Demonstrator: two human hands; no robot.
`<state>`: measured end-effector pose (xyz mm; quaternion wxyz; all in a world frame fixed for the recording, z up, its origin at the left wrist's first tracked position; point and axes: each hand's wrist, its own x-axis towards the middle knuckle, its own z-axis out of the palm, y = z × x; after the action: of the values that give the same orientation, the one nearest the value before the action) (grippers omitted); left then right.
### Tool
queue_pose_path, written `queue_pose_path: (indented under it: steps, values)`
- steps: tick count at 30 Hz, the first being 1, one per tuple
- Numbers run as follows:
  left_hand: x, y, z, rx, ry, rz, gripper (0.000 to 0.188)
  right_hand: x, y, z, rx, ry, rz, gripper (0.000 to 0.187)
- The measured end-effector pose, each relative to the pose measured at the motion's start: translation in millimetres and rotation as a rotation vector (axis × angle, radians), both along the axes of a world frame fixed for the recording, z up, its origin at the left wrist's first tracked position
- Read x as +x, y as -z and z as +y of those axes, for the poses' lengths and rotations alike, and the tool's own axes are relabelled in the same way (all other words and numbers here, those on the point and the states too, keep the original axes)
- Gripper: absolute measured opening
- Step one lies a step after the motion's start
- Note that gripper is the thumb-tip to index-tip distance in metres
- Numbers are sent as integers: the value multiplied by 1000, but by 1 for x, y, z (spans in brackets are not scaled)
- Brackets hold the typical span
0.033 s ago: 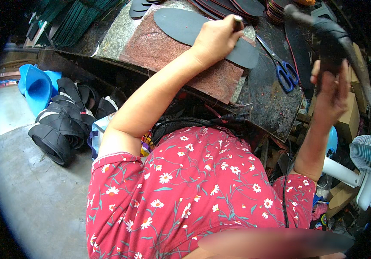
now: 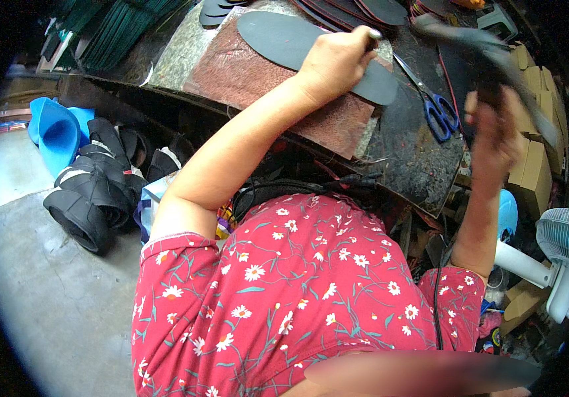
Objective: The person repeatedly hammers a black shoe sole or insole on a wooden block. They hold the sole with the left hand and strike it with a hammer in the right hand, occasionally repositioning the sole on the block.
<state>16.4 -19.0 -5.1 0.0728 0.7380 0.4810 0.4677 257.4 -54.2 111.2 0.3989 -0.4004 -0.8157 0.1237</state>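
A dark grey shoe sole (image 2: 274,40) lies on a worn reddish board (image 2: 231,79) at the bench's front. My left hand (image 2: 337,63) is closed on a short metal punch (image 2: 375,34), whose pale round top sticks out above the fist. Its lower end is hidden by my fingers, over the sole's right half. Raised to the right of the bench, my right hand (image 2: 496,135) is wrapped round the handle of a hammer (image 2: 460,34). Both hammer and hand are smeared by motion. Blue-handled scissors (image 2: 440,118) lie between the sole and my right hand.
Under the board is a speckled stone slab (image 2: 173,56). Stacked dark soles (image 2: 377,10) sit at the bench's back. Cardboard boxes (image 2: 532,175) and a white fan (image 2: 559,238) stand at the right. Black shoe parts (image 2: 89,198) and a blue piece (image 2: 56,135) lie on the left.
My right hand has swung the hammer a little to the left. My left hand with the punch has shifted very slightly; the sole stays in place.
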Motion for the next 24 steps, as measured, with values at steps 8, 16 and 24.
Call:
queue_pose_path:
  steps: [8, 16, 24]
  values:
    - [-6, 4, 6, -326, -20, -575, 13, 1, 53, 21, -143, 134, -222, 36]
    - [-67, -5, 13, -249, 36, -1042, 10, -9, 53, 23, -152, 176, -442, 37]
    - [-65, 10, 8, -316, -4, -749, 12, -6, 57, 30, -215, 174, -435, 39]
